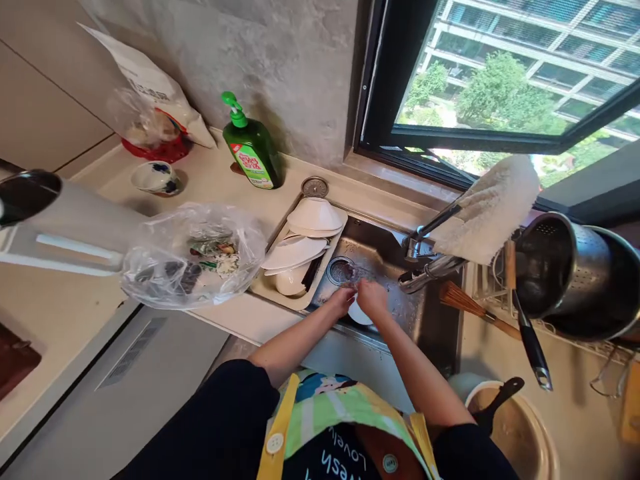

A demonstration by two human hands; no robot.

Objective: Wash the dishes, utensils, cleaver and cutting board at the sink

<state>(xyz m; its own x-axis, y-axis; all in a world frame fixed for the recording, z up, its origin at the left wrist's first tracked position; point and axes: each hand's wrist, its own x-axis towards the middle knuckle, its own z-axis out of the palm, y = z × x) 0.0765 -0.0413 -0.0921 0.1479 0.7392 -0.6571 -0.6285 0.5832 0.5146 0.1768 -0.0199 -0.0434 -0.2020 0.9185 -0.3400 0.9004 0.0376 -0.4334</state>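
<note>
Low in the metal sink [410,313], my two hands are close together over a white dish [360,313]. My left hand [344,300] has its fingers closed at the dish's left edge. My right hand [373,298] is curled over its upper right side. The hands cover much of the dish, so whether it is a bowl or a plate is hard to tell. Water splashes near the drain [341,270], just beyond my fingers. The faucet [425,270] reaches in from the right. Left of my hands, a beige tray [305,299] holds stacked white bowls and plates [300,250].
A clear plastic bag of food scraps [215,257] lies left of the tray. Behind are a green soap pump bottle [253,153], a sink strainer [315,187] and a small patterned bowl [156,179]. To the right are a bamboo brush [467,305], metal pots [555,267] and a bucket [520,427].
</note>
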